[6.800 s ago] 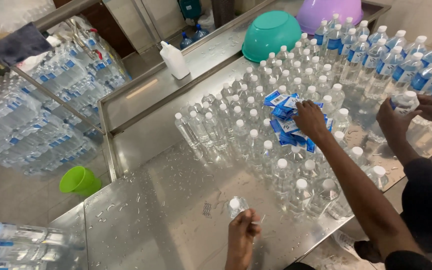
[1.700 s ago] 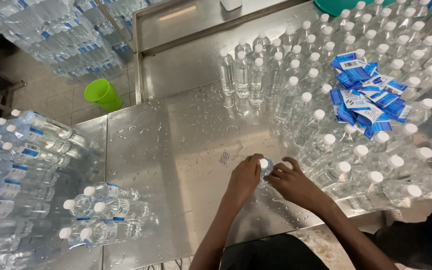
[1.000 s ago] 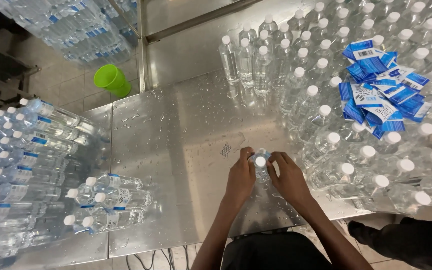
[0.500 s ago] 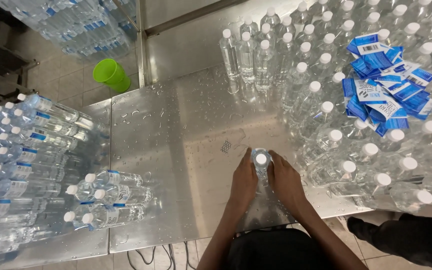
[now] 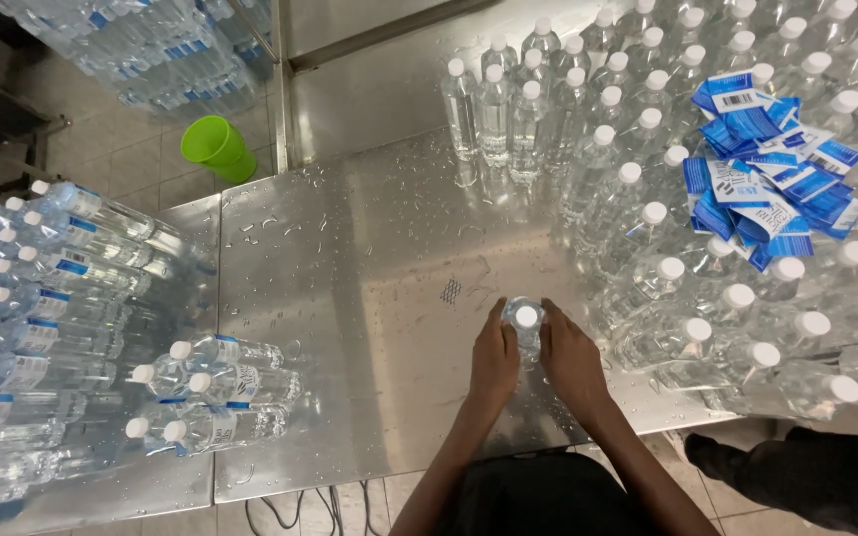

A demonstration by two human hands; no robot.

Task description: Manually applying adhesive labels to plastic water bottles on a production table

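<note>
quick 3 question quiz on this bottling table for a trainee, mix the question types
1. True or false: both hands clasp one upright bottle.
2. The pile of blue labels lies: A) on the floor B) on the bottle caps C) in the green cup.
3. Fill in: the labelled bottles by the left hand lie on their ____.

Key: 1 true, the right hand too; 2 B; 3 sides.

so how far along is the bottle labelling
Done: labelled bottles lie stacked at the left. In hand: left hand and right hand press around one upright bottle. Left: many bare bottles stand at the right, under a pile of blue labels.
</note>
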